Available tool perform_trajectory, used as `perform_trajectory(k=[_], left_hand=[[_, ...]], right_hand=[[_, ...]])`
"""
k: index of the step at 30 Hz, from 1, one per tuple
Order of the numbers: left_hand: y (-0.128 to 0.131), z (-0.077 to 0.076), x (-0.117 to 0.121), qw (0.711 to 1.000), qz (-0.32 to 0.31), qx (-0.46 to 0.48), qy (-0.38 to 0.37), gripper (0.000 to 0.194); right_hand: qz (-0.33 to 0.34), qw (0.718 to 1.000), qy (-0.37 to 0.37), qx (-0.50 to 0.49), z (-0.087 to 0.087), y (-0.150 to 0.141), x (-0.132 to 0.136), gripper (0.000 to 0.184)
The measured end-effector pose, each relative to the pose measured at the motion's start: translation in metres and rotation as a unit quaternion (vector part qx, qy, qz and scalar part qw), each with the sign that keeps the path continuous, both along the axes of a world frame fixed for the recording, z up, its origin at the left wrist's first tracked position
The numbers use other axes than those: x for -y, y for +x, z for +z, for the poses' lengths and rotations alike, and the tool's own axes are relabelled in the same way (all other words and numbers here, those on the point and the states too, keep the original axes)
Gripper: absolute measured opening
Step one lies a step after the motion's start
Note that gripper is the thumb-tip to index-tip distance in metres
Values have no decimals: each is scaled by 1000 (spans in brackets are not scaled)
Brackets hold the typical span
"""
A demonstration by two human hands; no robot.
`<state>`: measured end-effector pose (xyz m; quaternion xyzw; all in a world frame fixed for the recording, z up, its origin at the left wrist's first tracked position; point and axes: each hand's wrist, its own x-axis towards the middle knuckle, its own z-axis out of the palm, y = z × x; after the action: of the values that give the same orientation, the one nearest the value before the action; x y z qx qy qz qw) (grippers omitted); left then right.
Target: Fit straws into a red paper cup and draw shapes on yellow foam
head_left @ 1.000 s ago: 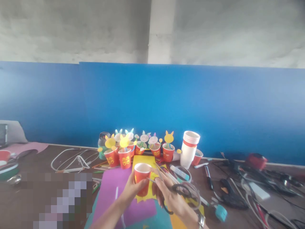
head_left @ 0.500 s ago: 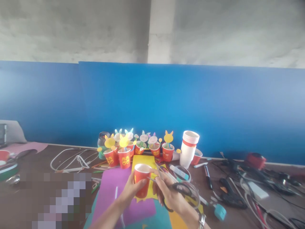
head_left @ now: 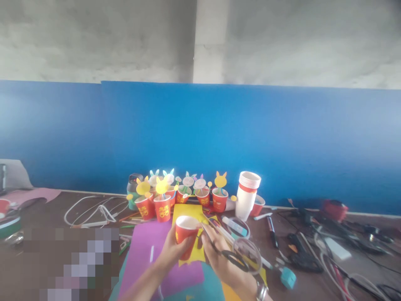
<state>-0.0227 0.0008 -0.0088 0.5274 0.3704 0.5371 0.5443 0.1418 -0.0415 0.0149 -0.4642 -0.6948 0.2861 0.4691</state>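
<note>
My left hand (head_left: 173, 244) is wrapped round a red paper cup (head_left: 187, 228) with a white inside, held upright above the coloured paper. My right hand (head_left: 219, 255) holds black-handled scissors (head_left: 235, 260), whose blades point up and left toward the cup's right side. Whether the blades touch the cup I cannot tell. Under my hands lie a purple sheet (head_left: 147, 242), a yellow sheet (head_left: 188, 210) with a jagged lower edge, and a teal sheet (head_left: 205, 288).
Behind stand several red cups (head_left: 162, 209) with paper animal heads on stems. A tall stack of white cups (head_left: 246, 196) is to their right. Markers (head_left: 272, 232), a tape roll (head_left: 250, 254) and a black glue gun (head_left: 302, 253) lie rightward, near tangled cables. White cable (head_left: 105, 213) lies left.
The scissors have turned in my right hand; their blades now look closed together and point more steeply upward. My left hand keeps the cup in nearly the same place. The view shifts slightly.
</note>
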Motion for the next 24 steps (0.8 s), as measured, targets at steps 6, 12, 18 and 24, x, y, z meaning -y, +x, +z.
perform_trajectory(k=[6, 12, 18, 24], left_hand=[[4, 0, 1, 1000, -5, 20, -5, 48], [7, -10, -1, 1000, 0, 31, -1, 50], [7, -7, 1, 999, -38, 13, 14, 51], [-2, 1, -2, 962, 127, -129, 206, 45]], right_hand=[[23, 998, 29, 42, 0, 8, 6, 28], [30, 998, 6, 48, 9, 1, 0, 32], [-7, 998, -5, 57, 9, 3, -5, 31], [16, 997, -71, 31, 18, 7, -8, 37]])
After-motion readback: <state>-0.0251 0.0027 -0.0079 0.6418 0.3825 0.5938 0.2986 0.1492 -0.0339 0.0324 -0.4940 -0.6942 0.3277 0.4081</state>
